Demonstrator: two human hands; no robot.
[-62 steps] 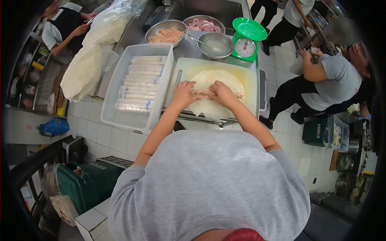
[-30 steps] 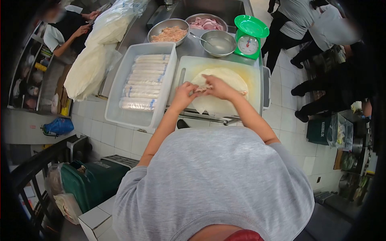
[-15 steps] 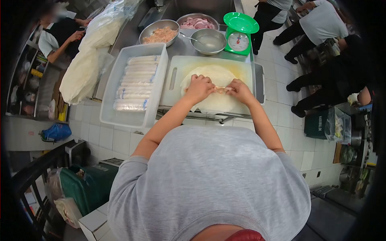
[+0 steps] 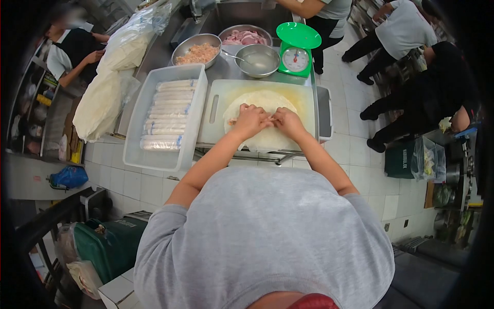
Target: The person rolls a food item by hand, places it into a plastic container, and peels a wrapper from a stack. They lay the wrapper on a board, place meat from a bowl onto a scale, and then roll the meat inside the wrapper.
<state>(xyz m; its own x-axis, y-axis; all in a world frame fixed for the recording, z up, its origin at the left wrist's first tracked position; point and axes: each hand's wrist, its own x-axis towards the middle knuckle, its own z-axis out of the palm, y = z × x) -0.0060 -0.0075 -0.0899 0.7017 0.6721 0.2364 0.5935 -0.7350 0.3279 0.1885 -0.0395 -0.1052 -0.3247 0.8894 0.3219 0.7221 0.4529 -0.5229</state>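
Note:
A pale round wrapper sheet (image 4: 265, 98) lies on the white cutting board (image 4: 211, 129). Across its middle runs a strip of pinkish minced filling (image 4: 232, 121), mostly covered by my hands. My left hand (image 4: 251, 121) has its fingers curled and closed on the filling strip. Close to it, my right hand (image 4: 288, 123) pinches the strip's right part, with the two sets of fingertips nearly meeting. Behind the board stand a metal bowl of pinkish minced filling (image 4: 198, 53), a bowl of sliced raw meat (image 4: 247, 37), and a bowl of cloudy liquid (image 4: 261, 63) with a spoon (image 4: 234, 55) in it.
To the left, a translucent plastic tub (image 4: 133, 139) holds several wrapped rolls (image 4: 167, 116). Bagged pale sheets (image 4: 100, 103) lie beyond it. A green scale (image 4: 296, 56) stands behind the board. Co-workers (image 4: 406, 33) are on the right, at the back and far left.
My right hand has come closer to my left, narrowing the gap over the filling. The view has shifted slightly. At the back, a co-worker's arm now reaches over the sink.

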